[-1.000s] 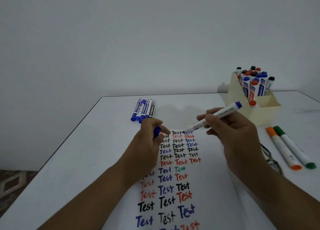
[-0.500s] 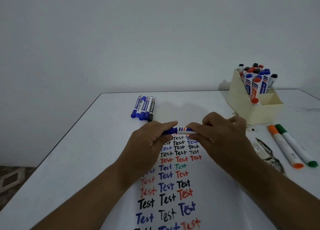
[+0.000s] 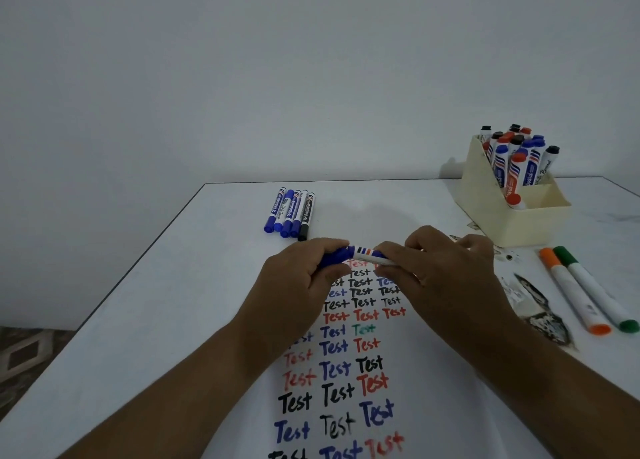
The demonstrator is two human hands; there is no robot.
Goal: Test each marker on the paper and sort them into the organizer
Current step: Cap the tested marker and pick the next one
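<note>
left hand [image 3: 301, 278] grips the blue cap end and right hand [image 3: 446, 271] grips the barrel of a blue marker [image 3: 363, 253], held level above the paper [image 3: 433, 406]; organizer [image 3: 512, 223] stands at the bench's far right
</note>
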